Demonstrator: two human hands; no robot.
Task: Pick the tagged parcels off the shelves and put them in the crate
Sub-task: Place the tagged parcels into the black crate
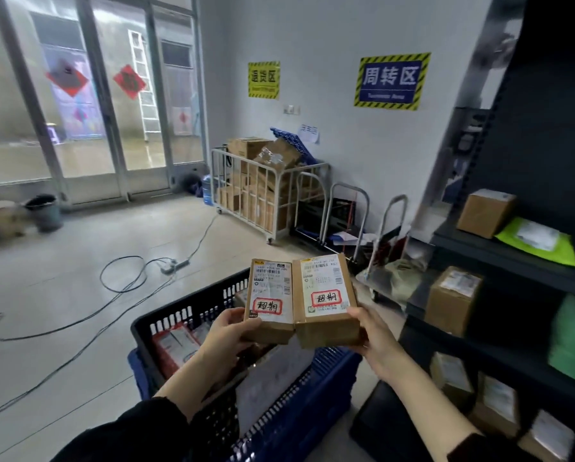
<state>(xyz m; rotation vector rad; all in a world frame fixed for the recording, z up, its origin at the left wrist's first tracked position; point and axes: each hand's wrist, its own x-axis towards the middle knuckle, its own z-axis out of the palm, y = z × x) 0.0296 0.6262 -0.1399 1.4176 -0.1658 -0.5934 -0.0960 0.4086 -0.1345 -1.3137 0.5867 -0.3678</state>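
Left hand (226, 331) grips left parcel (269, 295) — right hand (376, 341) grips right parcel (326, 295) — touching, above crate (179, 306).

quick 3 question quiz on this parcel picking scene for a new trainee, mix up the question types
1. True or false: the left parcel and the right parcel each carry a red-bordered tag.
2. The two parcels are: A) lying in the crate, B) held side by side above it, C) on the floor.
3. Fill in: the flat bag on the shelf beside the brown box is ___.
Key: 1 true; 2 B; 3 green.
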